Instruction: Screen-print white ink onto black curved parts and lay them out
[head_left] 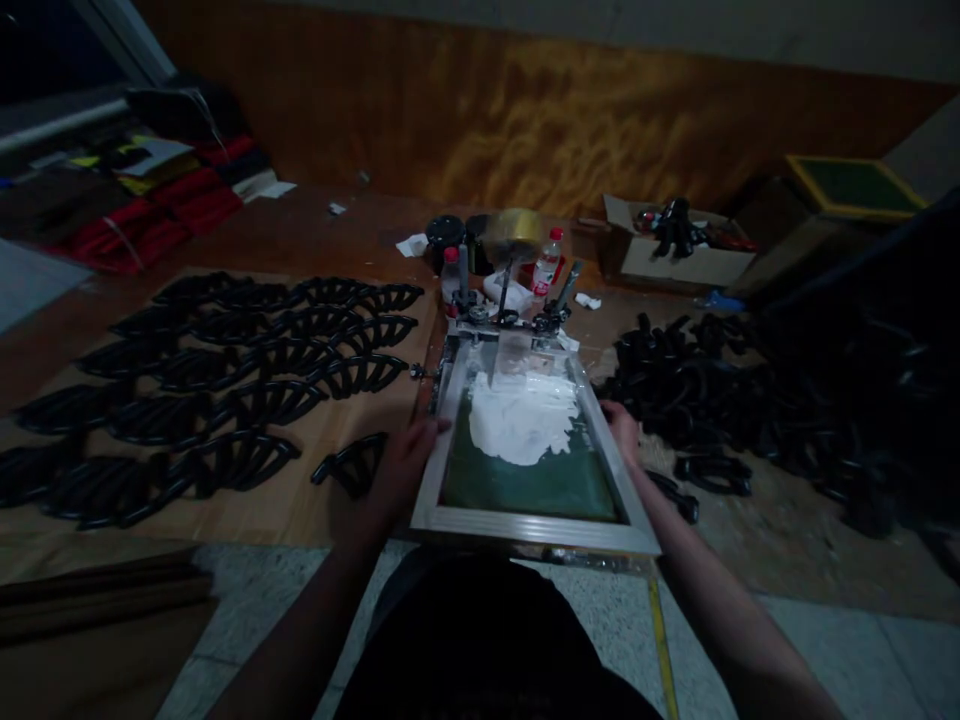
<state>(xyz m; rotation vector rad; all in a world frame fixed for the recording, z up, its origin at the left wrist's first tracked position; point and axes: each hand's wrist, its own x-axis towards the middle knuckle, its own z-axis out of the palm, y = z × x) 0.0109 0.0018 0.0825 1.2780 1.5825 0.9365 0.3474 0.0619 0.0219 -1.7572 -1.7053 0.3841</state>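
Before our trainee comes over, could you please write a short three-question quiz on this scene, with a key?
1. Multiple choice: what lies spread on the green mesh inside the metal frame?
a) red cloth
b) white paste
c) clear tape

2. True or false: the person's right hand is inside the cardboard box.

3. Fill in: black pieces lie in rows on one side and heaped on the other; the rows are on the person's ____.

Key: 1. b; 2. False, it is at the frame's right side; 3. left.
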